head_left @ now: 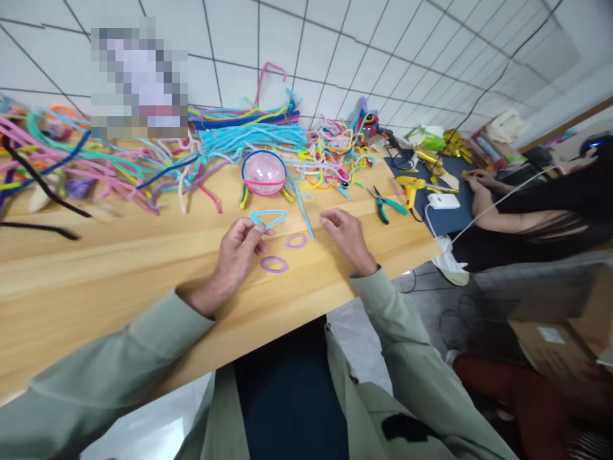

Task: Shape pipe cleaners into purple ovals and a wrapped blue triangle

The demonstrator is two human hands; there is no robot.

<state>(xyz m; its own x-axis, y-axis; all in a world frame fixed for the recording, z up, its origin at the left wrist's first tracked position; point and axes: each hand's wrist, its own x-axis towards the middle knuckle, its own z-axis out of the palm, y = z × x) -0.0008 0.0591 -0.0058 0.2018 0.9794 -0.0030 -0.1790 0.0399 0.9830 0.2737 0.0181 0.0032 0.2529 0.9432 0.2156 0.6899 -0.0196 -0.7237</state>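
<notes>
My left hand pinches one corner of a light-blue pipe-cleaner triangle lying on the wooden table. Two purple pipe-cleaner rings lie beside it: one ring just right of my left hand, the other ring between my hands. My right hand rests on the table with fingers loosely curled and nothing visible in it. A pink clear ball wrapped in blue and pink pipe cleaners sits behind the triangle.
A heap of coloured pipe cleaners covers the back of the table. Green-handled pliers and a yellow glue gun lie to the right. Another person works at the far right. Cardboard boxes stand on the floor.
</notes>
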